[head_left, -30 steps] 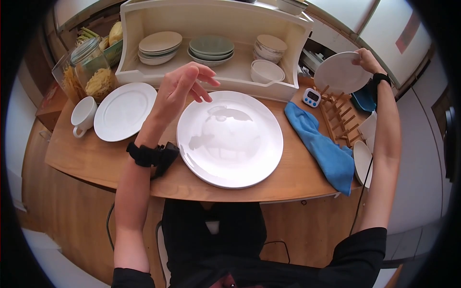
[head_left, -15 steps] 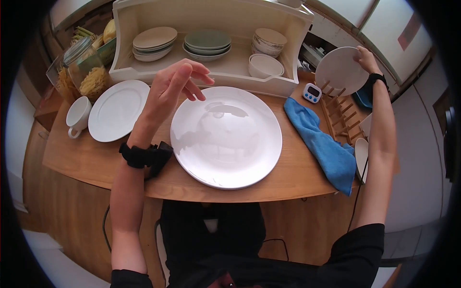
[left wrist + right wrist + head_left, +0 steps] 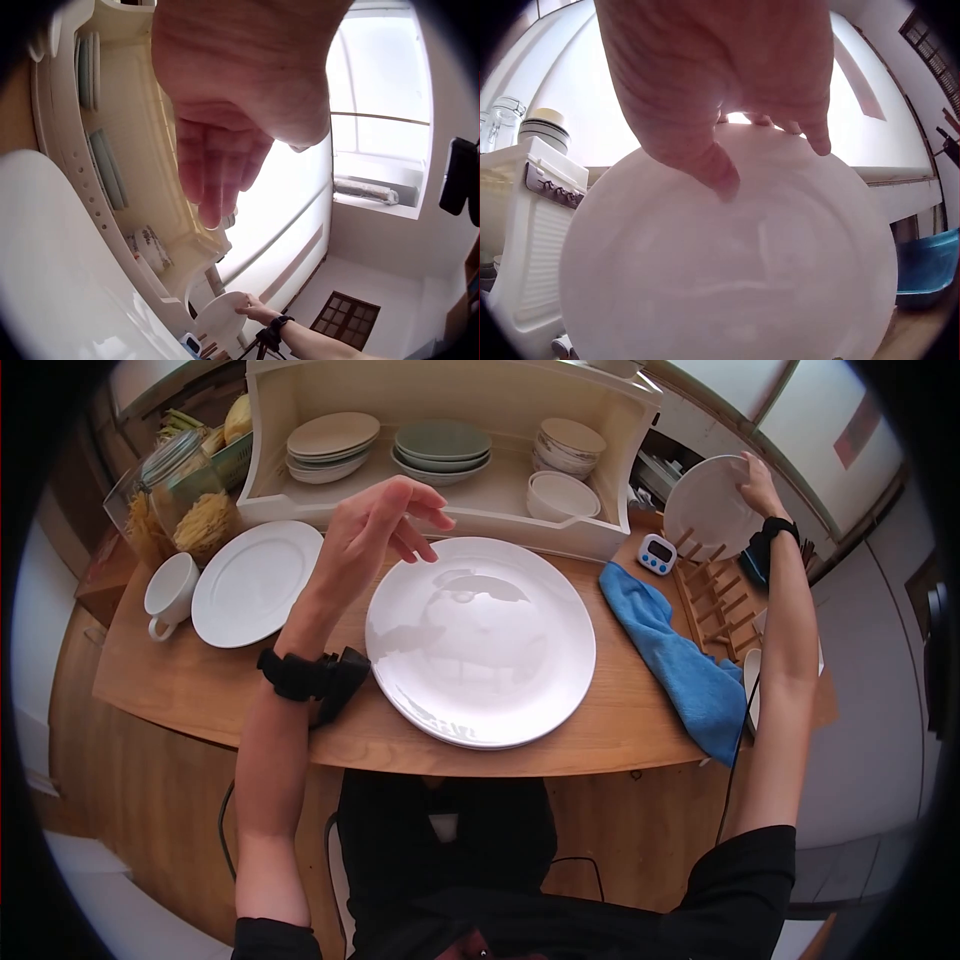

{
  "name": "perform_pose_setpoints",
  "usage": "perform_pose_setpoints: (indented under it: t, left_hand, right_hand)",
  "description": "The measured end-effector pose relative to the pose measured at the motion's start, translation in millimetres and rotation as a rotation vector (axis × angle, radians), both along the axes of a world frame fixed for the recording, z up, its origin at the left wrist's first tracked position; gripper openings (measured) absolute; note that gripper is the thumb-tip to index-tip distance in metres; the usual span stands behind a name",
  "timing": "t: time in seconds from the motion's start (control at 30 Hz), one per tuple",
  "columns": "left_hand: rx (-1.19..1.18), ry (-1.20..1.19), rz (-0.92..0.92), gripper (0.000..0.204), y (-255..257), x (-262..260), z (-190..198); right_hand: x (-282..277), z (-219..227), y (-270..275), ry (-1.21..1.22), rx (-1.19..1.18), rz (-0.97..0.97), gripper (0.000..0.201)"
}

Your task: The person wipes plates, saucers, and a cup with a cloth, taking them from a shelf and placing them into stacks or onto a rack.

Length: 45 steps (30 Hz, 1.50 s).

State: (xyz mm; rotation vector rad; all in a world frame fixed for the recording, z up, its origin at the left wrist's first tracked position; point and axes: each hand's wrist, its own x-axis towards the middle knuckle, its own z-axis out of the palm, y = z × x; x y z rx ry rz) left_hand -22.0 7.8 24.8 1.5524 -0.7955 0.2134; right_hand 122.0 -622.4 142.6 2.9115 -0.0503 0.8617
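Observation:
My right hand holds a white plate by its upper rim. In the right wrist view the thumb lies on the plate's near face, while the fingers go over the rim behind it. The plate stands nearly upright at the far end of a wooden dish rack, its lower edge among the pegs. My left hand hangs in the air over the left edge of a large white plate, its fingers loosely bent and holding nothing.
A blue cloth and a small timer lie left of the rack. At the left are a white cup, another plate and a pasta jar. A cream shelf with stacked dishes stands behind.
My right hand has brought the plate slightly down and left against the rack, and the plate stands more upright. The left hand stays in nearly the same pose; the head view has shifted a little.

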Motion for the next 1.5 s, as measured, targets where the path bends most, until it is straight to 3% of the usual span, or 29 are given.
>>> perform_pose_setpoints:
  t: [0.2, 0.37, 0.63, 0.67, 0.8, 0.83, 0.9, 1.03, 1.1, 1.17, 1.23, 1.33, 1.43, 1.47, 1.5]
  left_hand:
    - [0.005, 0.064, 0.06, 0.047, 2.5, 7.6, -3.3]
    - [0.176, 0.164, 0.125, 0.033, 3.7, 15.1, -7.8]
    - [0.226, 0.155, 0.215, 0.031, 7.6, 33.2, -26.2]
    - [0.243, 0.102, 0.226, 0.033, 8.6, 36.8, -30.2]
    - [0.387, 0.075, 0.273, 0.037, 8.7, 34.8, -31.0]
    - [0.407, 0.104, 0.274, 0.038, 8.1, 32.7, -31.2]
    - [0.425, 0.14, 0.292, 0.039, 9.8, 34.9, -35.4]
    - [0.495, 0.102, 0.291, 0.039, 11.0, 40.8, -40.7]
    - [0.514, 0.14, 0.253, 0.04, 10.6, 38.4, -37.8]
    - [0.522, 0.135, 0.261, 0.04, 10.4, 36.0, -34.3]
    - [0.528, 0.131, 0.266, 0.04, 10.5, 37.3, -36.0]
    - [0.514, 0.122, 0.264, 0.039, 8.0, 41.1, -39.3]
    - [0.522, 0.112, 0.252, 0.04, 6.1, 38.4, -40.2]
    - [0.531, 0.132, 0.239, 0.04, 5.9, 37.5, -38.7]
    - [0.541, 0.15, 0.228, 0.041, 6.1, 37.8, -38.5]
  right_hand:
    - [-3.3, 8.3, 3.5, 0.053, 0.028, -0.057, 0.074]
    - [-20.4, 27.6, 19.6, 0.046, 0.021, -0.022, 0.075]
    - [-69.7, 74.6, 117.9, 0.045, 0.01, 0.217, 0.056]
    - [-71.6, 73.4, 129.9, 0.045, 0.004, 0.216, 0.056]
    - [-82.8, 59.3, 188.9, 0.117, 0.355, 0.527, 0.034]
    - [-95.3, 50.7, 215.5, 0.077, 0.308, 0.538, 0.03]
    - [-106.9, 30.9, 253.4, 0.259, 0.536, 0.571, 0.032]
    - [-127.1, -17.5, 304.3, 0.476, 0.637, 0.668, 0.025]
    - [-126.2, -34.0, 306.7, 0.557, 0.628, 0.414, 0.023]
    - [-113.3, -48.0, 283.7, 0.56, 0.668, 0.337, 0.023]
    - [-101.3, -62.8, 253.2, 0.311, 0.491, 0.103, 0.023]
    - [-86.9, -93.6, 206.5, 0.127, 0.368, -0.059, 0.031]
    - [-87.5, -123.9, 181.8, 0.129, 0.236, -0.018, 0.041]
    - [-82.5, -133.3, 174.5, 0.198, 0.312, -0.009, 0.053]
    - [-80.9, -140.4, 170.4, 0.203, 0.32, -0.016, 0.053]
